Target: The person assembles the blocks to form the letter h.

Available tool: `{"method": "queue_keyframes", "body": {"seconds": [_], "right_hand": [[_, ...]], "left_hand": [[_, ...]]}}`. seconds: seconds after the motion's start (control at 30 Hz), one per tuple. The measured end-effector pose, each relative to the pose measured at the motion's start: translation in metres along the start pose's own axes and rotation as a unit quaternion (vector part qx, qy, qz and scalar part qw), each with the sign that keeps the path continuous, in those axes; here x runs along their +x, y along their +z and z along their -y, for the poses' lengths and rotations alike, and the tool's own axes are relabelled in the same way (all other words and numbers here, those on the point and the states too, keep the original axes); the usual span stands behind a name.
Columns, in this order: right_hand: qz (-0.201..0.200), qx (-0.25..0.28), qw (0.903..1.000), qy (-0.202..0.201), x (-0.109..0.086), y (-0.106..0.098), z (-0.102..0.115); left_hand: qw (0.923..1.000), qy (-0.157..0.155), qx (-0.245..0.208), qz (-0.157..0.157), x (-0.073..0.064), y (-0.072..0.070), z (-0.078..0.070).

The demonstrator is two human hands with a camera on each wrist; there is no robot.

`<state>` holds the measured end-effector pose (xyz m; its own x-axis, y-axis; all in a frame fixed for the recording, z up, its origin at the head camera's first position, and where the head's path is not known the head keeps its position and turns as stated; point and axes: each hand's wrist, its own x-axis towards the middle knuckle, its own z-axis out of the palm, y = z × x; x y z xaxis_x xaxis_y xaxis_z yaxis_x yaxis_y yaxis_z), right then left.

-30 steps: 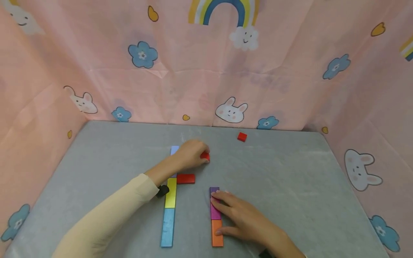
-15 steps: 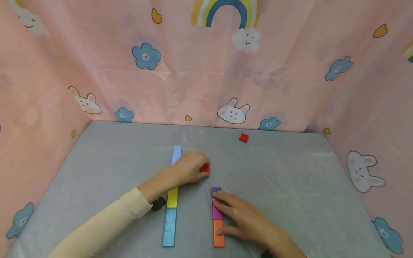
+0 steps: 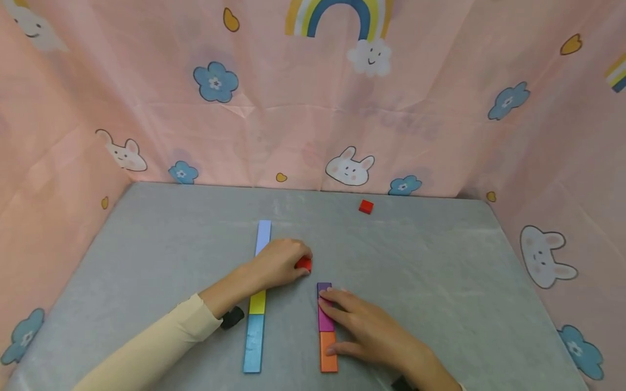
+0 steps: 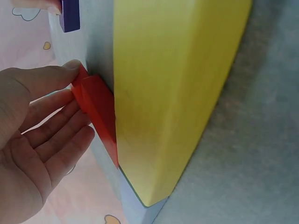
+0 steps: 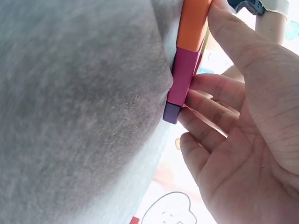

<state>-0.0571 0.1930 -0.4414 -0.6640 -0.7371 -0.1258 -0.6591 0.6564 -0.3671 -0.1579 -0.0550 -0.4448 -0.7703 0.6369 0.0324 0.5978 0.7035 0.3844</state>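
My left hand (image 3: 280, 263) pinches a small red block (image 3: 304, 264) between thumb and fingertips. In the left wrist view, the held piece meets the end of another red block (image 4: 99, 109), which stands against the left row and is hidden under my hand in the head view. That row runs lavender block (image 3: 263, 234), yellow block (image 3: 257, 304), light blue block (image 3: 254, 343). My right hand (image 3: 369, 328) rests its fingers, loosely extended, on a second row of purple block (image 3: 323, 286), magenta block (image 3: 325, 321) and orange block (image 3: 329, 355), its thumb on the orange one.
A loose red block (image 3: 366, 207) lies near the back edge of the grey table (image 3: 430, 271). Pink printed cloth (image 3: 274, 125) hangs behind the table and along both sides. The two rows lie roughly parallel with a gap between them.
My left hand has come nearer with its red block, down to the other red block beside the left row, which it now covers. My right hand stays on its row.
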Motion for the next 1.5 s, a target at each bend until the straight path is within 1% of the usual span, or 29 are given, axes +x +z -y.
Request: {"method": "queue_keyframes", "body": {"seconds": [0.23,0.53,0.8,1.03,1.13,1.27,1.37,1.5], "right_hand": [[0.008,-0.001,0.9999,0.007,0.001,0.000,0.000],[-0.004,-0.002,1.0000,-0.003,0.001,0.001,0.001],[0.011,0.013,0.9998,0.011,0.001,0.000,0.001],[0.018,0.018,0.9995,0.016,0.001,0.000,0.000],[0.023,0.018,0.9994,0.018,0.002,0.000,0.000],[0.030,0.018,0.9991,0.026,0.002,0.000,0.000],[0.032,0.020,0.9988,0.029,0.002,0.000,0.000],[0.023,0.018,0.9994,0.020,0.003,0.001,-0.001]], "left_hand": [[1.0000,0.002,-0.001,0.003,-0.005,0.000,-0.002],[1.0000,-0.002,-0.004,0.000,-0.010,0.000,-0.003],[0.9999,-0.002,-0.010,-0.003,-0.012,0.000,-0.003],[0.9999,0.007,-0.009,-0.008,-0.014,0.002,-0.003],[0.9998,0.005,-0.014,-0.009,-0.016,0.002,-0.002],[0.9998,0.000,-0.021,-0.004,-0.019,0.002,0.000],[0.9997,-0.002,-0.022,-0.002,-0.020,0.002,0.000],[0.9996,-0.001,-0.026,-0.005,-0.021,0.002,-0.001]]}}
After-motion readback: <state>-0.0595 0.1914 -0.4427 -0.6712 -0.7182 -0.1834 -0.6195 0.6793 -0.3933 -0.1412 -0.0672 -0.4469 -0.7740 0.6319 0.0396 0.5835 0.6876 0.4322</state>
